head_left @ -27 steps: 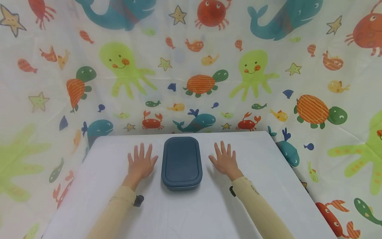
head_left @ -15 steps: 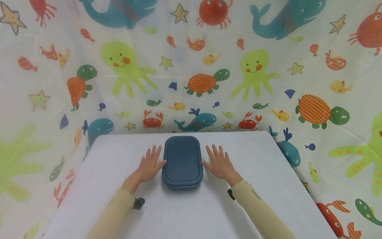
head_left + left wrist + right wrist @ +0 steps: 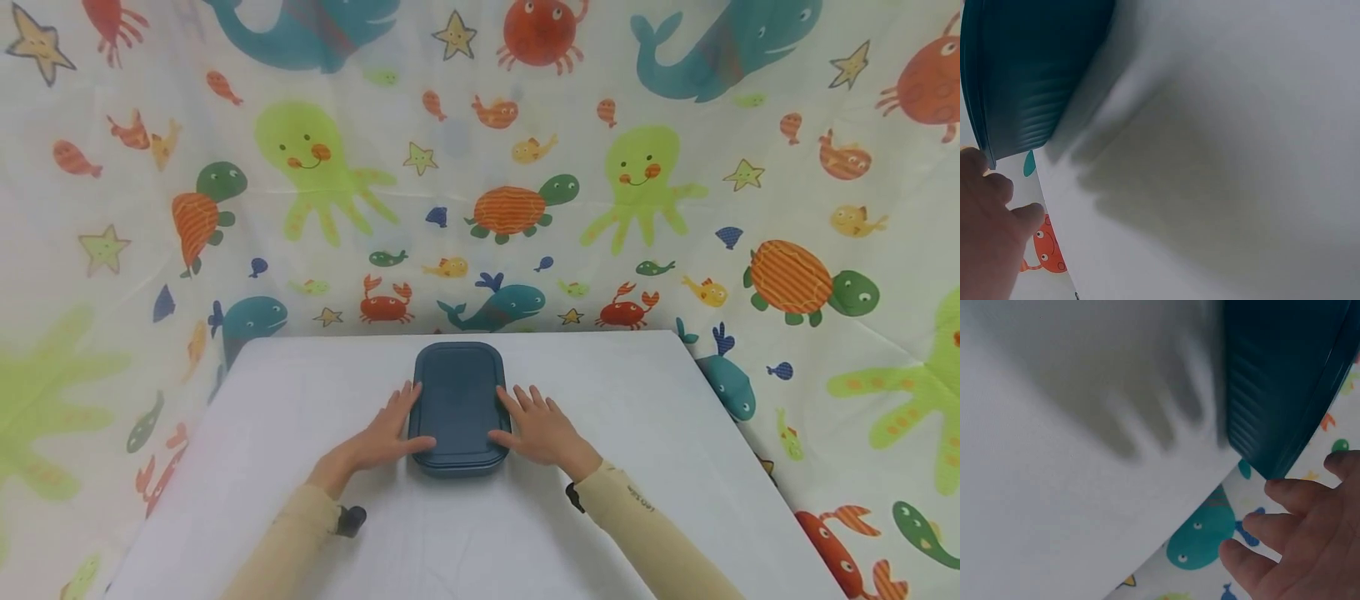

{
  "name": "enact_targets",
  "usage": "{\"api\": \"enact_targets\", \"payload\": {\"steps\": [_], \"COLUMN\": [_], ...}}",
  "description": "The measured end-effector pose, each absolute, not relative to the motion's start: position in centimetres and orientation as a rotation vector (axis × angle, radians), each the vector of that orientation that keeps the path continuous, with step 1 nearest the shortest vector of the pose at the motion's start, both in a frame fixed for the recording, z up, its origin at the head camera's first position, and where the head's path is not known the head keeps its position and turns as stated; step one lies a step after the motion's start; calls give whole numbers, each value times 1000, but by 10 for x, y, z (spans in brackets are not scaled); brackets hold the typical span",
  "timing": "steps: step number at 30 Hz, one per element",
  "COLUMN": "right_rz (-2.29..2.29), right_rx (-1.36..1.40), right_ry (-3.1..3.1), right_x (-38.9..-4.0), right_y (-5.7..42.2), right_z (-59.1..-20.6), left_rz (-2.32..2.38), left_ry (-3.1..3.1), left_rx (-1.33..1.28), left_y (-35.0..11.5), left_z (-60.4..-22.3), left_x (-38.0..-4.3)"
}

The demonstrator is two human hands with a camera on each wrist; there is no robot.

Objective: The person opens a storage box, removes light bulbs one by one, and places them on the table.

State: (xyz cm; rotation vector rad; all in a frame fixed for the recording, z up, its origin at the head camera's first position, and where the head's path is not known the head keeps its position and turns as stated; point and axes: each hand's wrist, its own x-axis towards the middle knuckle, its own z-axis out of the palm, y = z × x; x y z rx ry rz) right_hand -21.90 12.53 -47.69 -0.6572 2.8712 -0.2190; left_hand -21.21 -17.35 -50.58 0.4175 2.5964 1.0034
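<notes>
A dark blue lidded food container (image 3: 461,400) with rounded corners lies on the white table, its lid on top. My left hand (image 3: 386,433) is at its left side, thumb stretched over the lid near the front corner and a fingertip at the left rim. On the other side my right hand (image 3: 542,427) mirrors it, thumb and forefinger at the right rim. In both wrist views the ribbed side wall (image 3: 1041,115) shows, with fingertips (image 3: 1282,487) right at the lid's edge and the other fingers loosely extended beside it.
White cloth covers the table (image 3: 300,375), whose far edge lies just behind the container. A curtain (image 3: 450,167) printed with sea animals hangs behind and at both sides. Dark wrist cameras (image 3: 351,521) sit under the sleeves.
Both hands have moved inward, from spread flat beside the container to its left and right rims, with thumbs now over the lid. The container stays in place.
</notes>
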Motion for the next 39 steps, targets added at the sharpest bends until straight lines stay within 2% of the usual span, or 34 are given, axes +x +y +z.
{"api": "enact_targets", "payload": {"steps": [39], "right_rz": [-206], "right_rx": [-777], "right_ry": [2772], "right_x": [-212], "right_y": [124], "right_z": [-493], "left_rz": [1062], "left_ry": [2485], "left_rx": [466], "left_y": [-177], "left_z": [-516], "left_x": [-204]}}
